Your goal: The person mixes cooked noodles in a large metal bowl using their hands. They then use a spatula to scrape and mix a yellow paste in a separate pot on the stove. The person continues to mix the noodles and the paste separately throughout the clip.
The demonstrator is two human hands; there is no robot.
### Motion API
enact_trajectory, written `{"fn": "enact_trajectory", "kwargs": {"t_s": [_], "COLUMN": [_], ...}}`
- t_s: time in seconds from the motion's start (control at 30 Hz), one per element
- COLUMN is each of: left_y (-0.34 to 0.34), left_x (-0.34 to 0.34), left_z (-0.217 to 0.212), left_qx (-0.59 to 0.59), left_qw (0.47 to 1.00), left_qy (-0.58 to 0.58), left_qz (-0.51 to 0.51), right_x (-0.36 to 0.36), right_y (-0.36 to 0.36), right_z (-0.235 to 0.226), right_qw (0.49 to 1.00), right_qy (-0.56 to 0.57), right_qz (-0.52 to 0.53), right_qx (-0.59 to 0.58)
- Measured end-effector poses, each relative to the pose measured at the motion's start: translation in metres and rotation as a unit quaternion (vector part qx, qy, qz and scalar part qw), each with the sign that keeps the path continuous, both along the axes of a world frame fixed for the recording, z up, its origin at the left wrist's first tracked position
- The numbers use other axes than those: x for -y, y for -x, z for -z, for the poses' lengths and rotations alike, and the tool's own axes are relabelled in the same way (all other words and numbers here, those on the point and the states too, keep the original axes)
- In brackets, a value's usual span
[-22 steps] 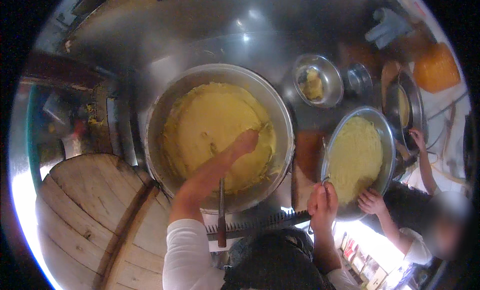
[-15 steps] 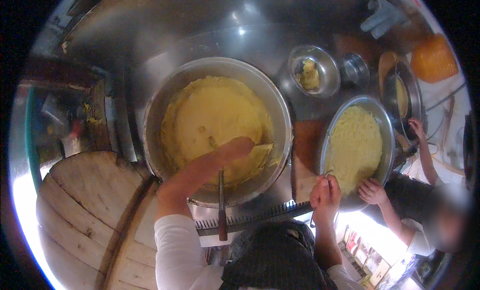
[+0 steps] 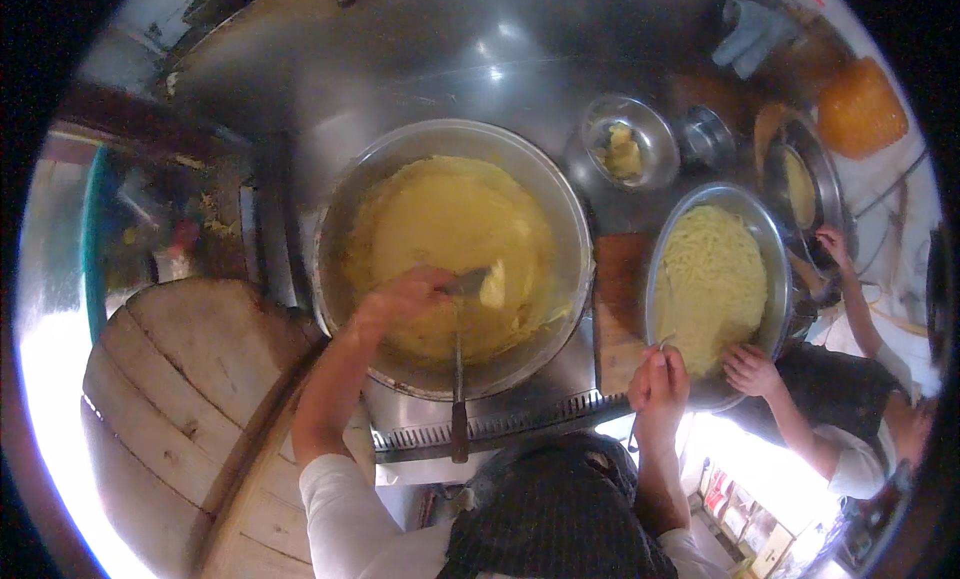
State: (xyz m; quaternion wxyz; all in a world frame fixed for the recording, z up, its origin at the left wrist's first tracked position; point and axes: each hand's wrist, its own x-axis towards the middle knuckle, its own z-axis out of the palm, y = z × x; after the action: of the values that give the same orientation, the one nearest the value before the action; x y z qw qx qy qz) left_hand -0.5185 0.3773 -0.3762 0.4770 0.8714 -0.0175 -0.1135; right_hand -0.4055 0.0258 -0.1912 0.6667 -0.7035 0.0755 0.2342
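I see the left hand curled around a dark, flat tool, with a soft yellow lump at its end, over the yellow food in the big round pot; the right hand has its fingers folded around a thin metal rod by the near edge of the oval pan. Another person's hand touches that pan; a wooden-handled tool lies across the pot's near rim.

Dark tool juts right from left hand, pale lump at its end, over round metal pot of yellow mash. Thin handle in right hand; oval tub, yellow-filled, just beyond.
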Motion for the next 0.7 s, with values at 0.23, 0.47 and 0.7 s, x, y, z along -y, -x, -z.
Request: {"fn": "enact_trajectory", "kwargs": {"t_s": [0.23, 0.47, 0.7], "left_y": [0.002, 0.030, -0.018], "left_x": [-0.031, -0.031, 0.017], "left_z": [-0.052, 0.061, 0.054], "left_qx": [0.032, -0.195, -0.046], "left_qw": [0.934, 0.749, 0.925], "left_qy": [-0.085, -0.595, -0.373], "left_qz": [-0.345, -0.217, -0.061], "right_x": [-0.006, 0.006, 0.003], "right_y": [0.011, 0.028, 0.022], "right_z": [-0.005, 0.019, 0.015], "right_qw": [1.000, 0.994, 1.000], "right_qy": [0.002, 0.063, 0.016], "right_qz": [0.002, -0.024, 0.006], "right_qx": [0.006, 0.085, 0.000]}}
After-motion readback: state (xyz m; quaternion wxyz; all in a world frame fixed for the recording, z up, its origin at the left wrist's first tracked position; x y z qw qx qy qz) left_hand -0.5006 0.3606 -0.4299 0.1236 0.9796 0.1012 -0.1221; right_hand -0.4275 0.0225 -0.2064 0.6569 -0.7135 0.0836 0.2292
